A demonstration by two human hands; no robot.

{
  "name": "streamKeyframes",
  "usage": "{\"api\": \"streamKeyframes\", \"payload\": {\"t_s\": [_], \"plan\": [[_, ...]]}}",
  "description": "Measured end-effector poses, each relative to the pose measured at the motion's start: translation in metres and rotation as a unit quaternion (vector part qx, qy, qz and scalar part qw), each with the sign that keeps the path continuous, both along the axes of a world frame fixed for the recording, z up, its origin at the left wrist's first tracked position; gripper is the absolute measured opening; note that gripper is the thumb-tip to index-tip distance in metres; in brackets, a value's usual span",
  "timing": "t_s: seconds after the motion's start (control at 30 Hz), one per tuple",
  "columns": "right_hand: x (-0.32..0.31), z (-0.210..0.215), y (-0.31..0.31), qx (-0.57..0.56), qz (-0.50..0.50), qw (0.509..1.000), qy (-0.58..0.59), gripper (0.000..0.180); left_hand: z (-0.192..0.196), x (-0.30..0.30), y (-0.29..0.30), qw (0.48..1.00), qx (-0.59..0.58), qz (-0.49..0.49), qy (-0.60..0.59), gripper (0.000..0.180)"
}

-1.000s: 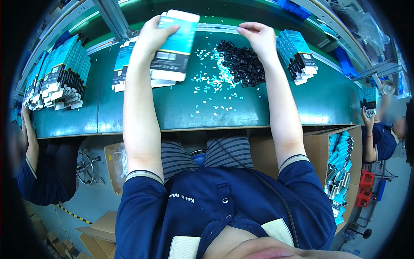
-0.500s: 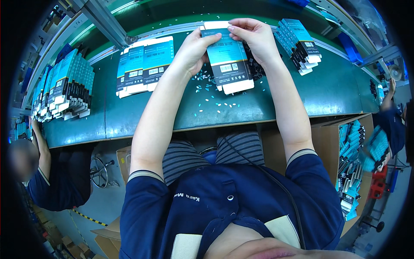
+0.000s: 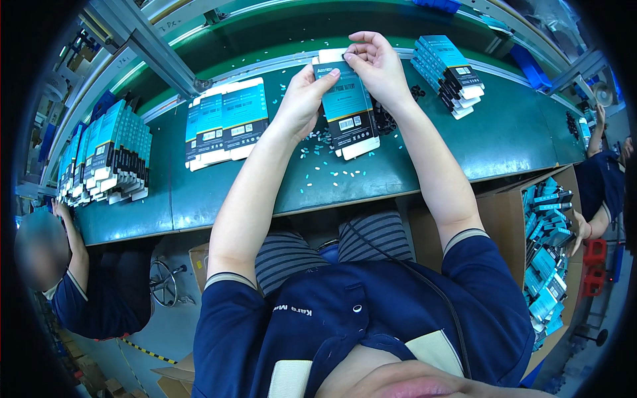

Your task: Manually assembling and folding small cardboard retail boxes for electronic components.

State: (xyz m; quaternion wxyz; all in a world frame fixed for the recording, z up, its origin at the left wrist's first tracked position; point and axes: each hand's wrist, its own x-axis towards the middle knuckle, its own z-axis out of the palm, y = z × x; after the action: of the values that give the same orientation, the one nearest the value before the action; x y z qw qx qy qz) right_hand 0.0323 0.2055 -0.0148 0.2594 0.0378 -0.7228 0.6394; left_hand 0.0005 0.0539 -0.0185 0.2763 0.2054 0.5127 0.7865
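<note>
My left hand [image 3: 302, 99] grips the left edge of a flat teal, black and white package [image 3: 348, 113], held tilted above the green table [image 3: 464, 146]. My right hand [image 3: 378, 63] pinches the white top flap of the same package. Beneath and behind the package lies a pile of small black parts [image 3: 385, 119], mostly hidden. Small pale blue pieces [image 3: 325, 162] are scattered on the table below my hands.
A flat spread of the same packages [image 3: 222, 119] lies left of my hands. More stacks stand at the far left [image 3: 106, 156] and upper right [image 3: 448, 69]. A cardboard box of packages [image 3: 547, 245] sits at right. Other people work at left [image 3: 73, 278] and right [image 3: 597, 179].
The package came from the left side to the middle. My right hand left the black parts and now pinches the package's top flap, while my left hand shifted to its left edge.
</note>
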Motion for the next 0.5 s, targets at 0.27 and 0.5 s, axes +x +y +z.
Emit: {"api": "streamKeyframes", "payload": {"t_s": [0.27,0.5], "plan": [[-0.004,-0.005,-0.007,-0.021,-0.046,0.996,0.072,0.024,0.006,0.006,0.0,1.0,-0.003,0.0,0.029,0.024],[0.001,-0.003,-0.018,0.101,-0.12,0.985,0.071,0.017,0.002,0.004,-0.001,0.999,0.019,0.003,0.029,0.023]]}}
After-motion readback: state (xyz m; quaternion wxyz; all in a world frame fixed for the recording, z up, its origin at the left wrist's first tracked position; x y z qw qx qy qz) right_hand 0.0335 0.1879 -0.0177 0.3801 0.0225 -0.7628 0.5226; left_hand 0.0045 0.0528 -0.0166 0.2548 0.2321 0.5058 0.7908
